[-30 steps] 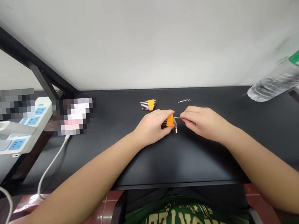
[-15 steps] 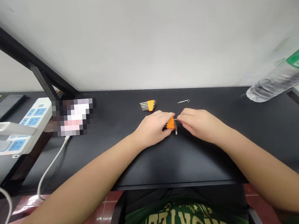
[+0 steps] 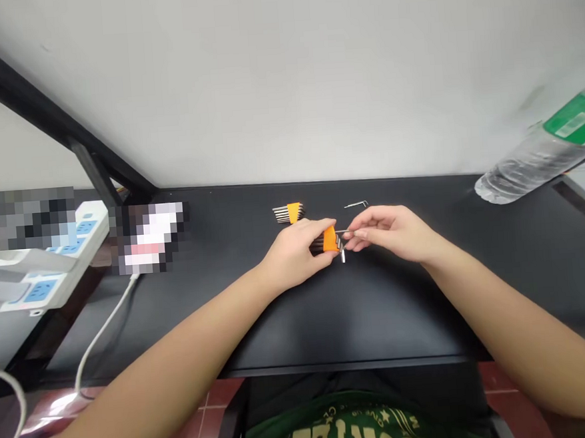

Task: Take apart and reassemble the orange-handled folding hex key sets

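The left hand (image 3: pixel 295 253) grips one orange holder (image 3: pixel 330 240) between thumb and fingers, a second orange holder (image 3: pixel 293 213) lies just beyond them, and the right hand (image 3: pixel 393 232) pinches one hex key (image 3: pixel 342 231) at its fingertips.

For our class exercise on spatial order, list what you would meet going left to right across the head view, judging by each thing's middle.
White power strip → pixelated item → left hand → held orange holder → thin metal rod → right hand → green-labelled bottle.
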Action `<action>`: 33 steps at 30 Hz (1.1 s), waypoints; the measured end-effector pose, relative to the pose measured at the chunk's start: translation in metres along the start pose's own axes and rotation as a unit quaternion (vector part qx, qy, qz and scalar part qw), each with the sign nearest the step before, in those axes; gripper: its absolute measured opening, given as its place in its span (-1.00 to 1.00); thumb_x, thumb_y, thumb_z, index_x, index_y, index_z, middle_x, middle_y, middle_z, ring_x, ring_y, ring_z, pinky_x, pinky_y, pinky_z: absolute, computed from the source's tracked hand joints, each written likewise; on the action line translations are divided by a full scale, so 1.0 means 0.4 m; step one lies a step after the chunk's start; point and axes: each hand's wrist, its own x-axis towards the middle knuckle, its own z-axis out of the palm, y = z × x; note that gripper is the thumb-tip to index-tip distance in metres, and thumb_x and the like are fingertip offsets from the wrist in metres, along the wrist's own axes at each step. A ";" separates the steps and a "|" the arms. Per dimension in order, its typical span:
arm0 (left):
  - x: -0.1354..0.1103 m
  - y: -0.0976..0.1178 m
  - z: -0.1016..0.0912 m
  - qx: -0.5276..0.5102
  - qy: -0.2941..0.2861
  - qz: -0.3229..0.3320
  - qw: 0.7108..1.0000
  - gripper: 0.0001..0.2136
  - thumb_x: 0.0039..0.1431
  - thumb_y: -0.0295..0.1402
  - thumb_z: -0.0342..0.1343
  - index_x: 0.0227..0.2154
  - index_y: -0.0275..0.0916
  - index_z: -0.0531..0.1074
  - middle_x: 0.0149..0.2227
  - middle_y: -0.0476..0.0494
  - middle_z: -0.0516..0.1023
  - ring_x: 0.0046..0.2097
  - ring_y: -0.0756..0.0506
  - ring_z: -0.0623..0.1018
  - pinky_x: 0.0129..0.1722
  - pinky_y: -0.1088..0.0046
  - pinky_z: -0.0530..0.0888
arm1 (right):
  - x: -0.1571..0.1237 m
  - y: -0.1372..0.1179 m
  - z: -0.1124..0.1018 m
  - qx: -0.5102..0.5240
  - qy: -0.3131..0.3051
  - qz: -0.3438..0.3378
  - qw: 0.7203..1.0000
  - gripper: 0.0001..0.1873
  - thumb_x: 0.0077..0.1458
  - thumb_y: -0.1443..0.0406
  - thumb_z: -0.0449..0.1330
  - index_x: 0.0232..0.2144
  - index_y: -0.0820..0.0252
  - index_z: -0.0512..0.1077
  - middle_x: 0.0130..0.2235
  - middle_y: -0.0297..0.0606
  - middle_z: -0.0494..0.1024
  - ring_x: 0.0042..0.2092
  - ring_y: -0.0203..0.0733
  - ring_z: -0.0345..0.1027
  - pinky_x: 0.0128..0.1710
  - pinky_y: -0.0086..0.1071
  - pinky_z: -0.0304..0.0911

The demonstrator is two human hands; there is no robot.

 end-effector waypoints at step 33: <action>0.009 0.000 -0.017 0.033 -0.058 -0.009 0.998 -0.48 0.30 -0.30 0.16 0.31 -0.09 0.32 0.19 -0.12 0.55 0.13 -0.14 0.59 0.12 0.29 0.57 | 0.095 0.102 -0.091 -0.628 0.136 -0.082 0.762 -0.68 0.34 0.31 0.08 -0.10 0.17 0.64 -0.01 -0.07 0.55 -0.05 0.01 0.35 -0.03 -0.18 0.29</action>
